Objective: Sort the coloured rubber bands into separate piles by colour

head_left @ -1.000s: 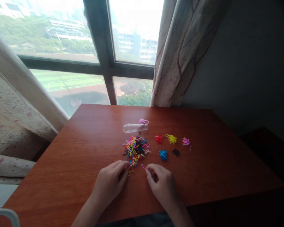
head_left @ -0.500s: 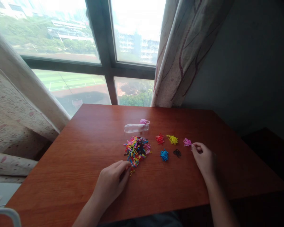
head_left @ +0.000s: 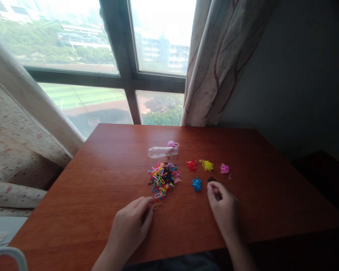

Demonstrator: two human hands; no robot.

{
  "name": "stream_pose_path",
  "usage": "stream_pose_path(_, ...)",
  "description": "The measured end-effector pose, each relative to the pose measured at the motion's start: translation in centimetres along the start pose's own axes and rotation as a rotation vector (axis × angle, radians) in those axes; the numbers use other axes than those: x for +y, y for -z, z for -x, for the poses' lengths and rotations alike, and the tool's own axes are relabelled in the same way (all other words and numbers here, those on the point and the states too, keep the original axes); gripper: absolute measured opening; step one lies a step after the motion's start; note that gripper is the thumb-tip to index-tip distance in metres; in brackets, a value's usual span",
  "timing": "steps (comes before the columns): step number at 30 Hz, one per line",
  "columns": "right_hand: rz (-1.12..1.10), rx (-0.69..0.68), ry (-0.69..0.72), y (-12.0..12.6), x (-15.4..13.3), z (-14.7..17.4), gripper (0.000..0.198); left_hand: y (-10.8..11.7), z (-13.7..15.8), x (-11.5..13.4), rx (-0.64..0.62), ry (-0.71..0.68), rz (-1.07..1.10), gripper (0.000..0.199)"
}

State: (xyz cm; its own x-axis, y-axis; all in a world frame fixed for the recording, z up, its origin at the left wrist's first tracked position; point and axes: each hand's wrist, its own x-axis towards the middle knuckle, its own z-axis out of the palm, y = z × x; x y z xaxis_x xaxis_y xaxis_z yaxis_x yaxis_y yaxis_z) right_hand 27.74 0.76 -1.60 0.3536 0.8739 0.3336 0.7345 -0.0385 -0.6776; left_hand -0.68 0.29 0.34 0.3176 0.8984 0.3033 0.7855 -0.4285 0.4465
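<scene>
A mixed pile of small coloured loops (head_left: pixel 164 177), which look like rubber bands, lies mid-table. At its near edge my left hand (head_left: pixel 134 222) is closed, thumb and forefinger together by a reddish loop; what they hold is unclear. A single yellow loop (head_left: pixel 158 206) lies beside those fingertips. My right hand (head_left: pixel 224 205) pinches at the near side of a small black heap (head_left: pixel 211 179), partly covering it; anything between the fingers is too small to see. Around it are heaps of red loops (head_left: pixel 191 164), yellow loops (head_left: pixel 207 165), blue loops (head_left: pixel 197 184) and pink loops (head_left: pixel 224 168).
Behind the pile a clear plastic bottle (head_left: pixel 163 152) lies on its side, a pink cap with a ring (head_left: pixel 173 143) next to it. The brown wooden table (head_left: pixel 81 188) reaches to the window and curtains. A white curved bar (head_left: pixel 12 254) is at the lower left.
My right hand has moved left and nearer, from the pink heap to the black one. One pink loop now lies just apart from the pink heap. My left hand has barely shifted.
</scene>
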Motion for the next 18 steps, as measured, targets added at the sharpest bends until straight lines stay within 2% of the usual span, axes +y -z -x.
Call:
stream_pose_path(4, -0.145, -0.18, 0.121, -2.2, -3.8, 3.2, 0.02, 0.1, 0.4, 0.5, -0.043, -0.001, -0.061, 0.015)
stream_pose_path(7, -0.121, -0.295, 0.244, -3.0, -5.5, 4.0, 0.018, 0.1, 0.5, 0.8, -0.061, 0.006, -0.086, 0.014)
stream_pose_path(9, -0.1, -0.329, 0.269, -3.2, -5.7, 3.9, 0.017, 0.2, 0.5, 0.9, -0.068, 0.009, -0.098, 0.013)
stream_pose_path(13, -0.153, -0.361, 0.217, -3.1, -5.3, 3.6, 0.014, 0.3, 0.3, 1.1, -0.099, 0.016, -0.111, 0.013)
stream_pose_path(18, -0.131, -0.352, 0.249, -3.0, -5.3, 3.6, 0.014, 0.2, 0.4, 1.0, -0.089, 0.022, -0.106, 0.014)
